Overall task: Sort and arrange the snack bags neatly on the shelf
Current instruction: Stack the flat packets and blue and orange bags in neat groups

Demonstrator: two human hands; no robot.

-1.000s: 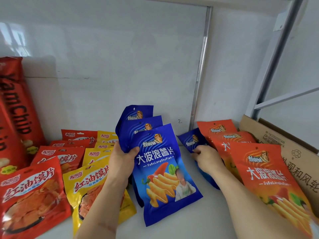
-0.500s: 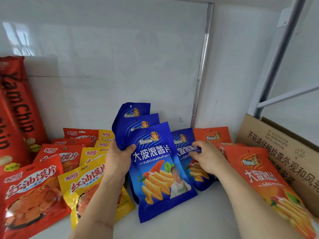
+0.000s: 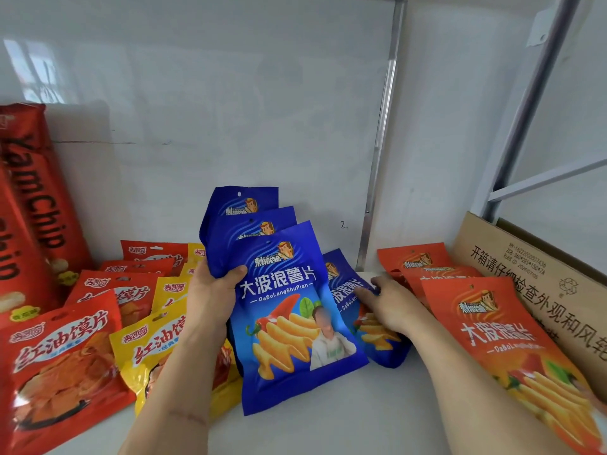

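- Change noted: the fourth blue bag, half a second ago held more upright beside the stack, now lies lower and tilted right, and the right hand has shifted slightly right with it.
- Orientation: three fanned blue bags stand with their long axis vertical, printed faces toward the camera, hang-holes at the top.
- Left hand: fingers curled behind the fan's left edge, thumb pressed on the front bag, gripping all three.
- Right hand: fingers pinching the fourth blue bag's upper right edge.
- Location: the fan rests on the shelf, between yellow bags to the left and orange bags to the right.
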